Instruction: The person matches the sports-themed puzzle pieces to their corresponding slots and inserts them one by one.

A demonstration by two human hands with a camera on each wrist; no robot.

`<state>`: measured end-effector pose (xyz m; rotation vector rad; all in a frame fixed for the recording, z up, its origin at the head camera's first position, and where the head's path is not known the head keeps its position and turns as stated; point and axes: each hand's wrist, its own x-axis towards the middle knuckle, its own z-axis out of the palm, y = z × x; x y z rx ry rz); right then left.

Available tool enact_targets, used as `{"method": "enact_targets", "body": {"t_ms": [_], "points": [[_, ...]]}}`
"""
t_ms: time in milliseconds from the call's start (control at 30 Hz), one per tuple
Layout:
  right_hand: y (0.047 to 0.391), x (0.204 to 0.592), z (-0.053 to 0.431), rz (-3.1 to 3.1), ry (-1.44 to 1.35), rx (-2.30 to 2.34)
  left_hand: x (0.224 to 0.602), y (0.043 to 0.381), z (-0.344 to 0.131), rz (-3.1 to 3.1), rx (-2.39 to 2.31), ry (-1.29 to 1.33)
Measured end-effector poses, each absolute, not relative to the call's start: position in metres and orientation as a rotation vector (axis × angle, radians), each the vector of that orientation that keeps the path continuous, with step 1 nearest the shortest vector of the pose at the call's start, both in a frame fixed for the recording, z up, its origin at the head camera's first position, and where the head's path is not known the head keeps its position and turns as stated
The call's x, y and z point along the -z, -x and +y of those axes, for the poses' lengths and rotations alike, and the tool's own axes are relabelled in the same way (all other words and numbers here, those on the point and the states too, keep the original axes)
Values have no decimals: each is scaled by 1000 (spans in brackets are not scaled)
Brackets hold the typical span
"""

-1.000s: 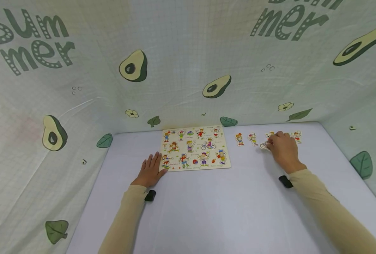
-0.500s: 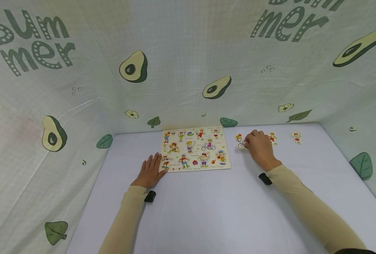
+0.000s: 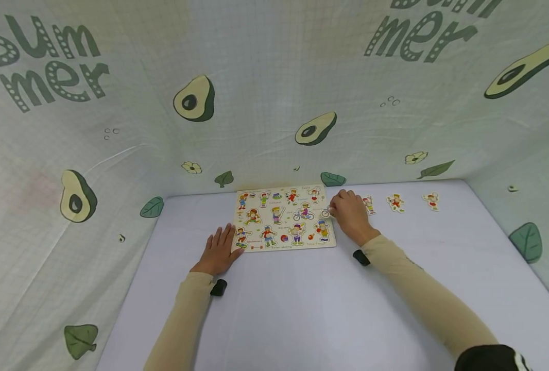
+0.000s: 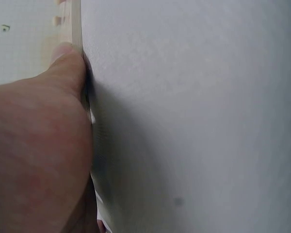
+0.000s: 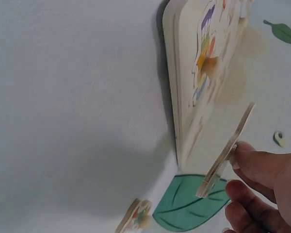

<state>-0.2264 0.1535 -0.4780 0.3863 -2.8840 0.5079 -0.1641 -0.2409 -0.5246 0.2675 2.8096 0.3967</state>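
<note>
A wooden puzzle board [image 3: 284, 249] with printed sports figures lies at the back of the table. At its front left corner my left hand [image 3: 216, 251] rests with fingers extended and thumb on the edge; the left wrist view shows the thumb [image 4: 65, 68] against the board's side. My right hand [image 3: 351, 214] is at the board's right edge. It pinches a thin wooden puzzle piece [image 5: 225, 153], seen edge-on in the right wrist view; one bicycle wheel [image 3: 325, 213] shows past the fingertips in the head view. The hand hides the rest of the piece there.
Loose figure pieces lie right of the board: one [image 3: 370, 205] partly behind my right hand, another [image 3: 395, 202] beyond it, and a third [image 3: 431, 201] farthest right. A printed cloth [image 3: 256, 103] rises behind the white table [image 3: 293, 309].
My right hand has carried the bicycle piece leftward from among the loose pieces to the board's right edge. My left hand has stayed in place.
</note>
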Motion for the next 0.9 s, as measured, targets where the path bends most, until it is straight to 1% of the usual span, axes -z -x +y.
{"method": "enact_targets", "body": {"t_ms": [433, 900], "points": [[240, 485, 109, -2926, -503, -431, 531, 166, -244, 2828, -411, -290], [250, 494, 86, -2962, -578, -404, 527, 164, -242, 2828, -411, -286]]}}
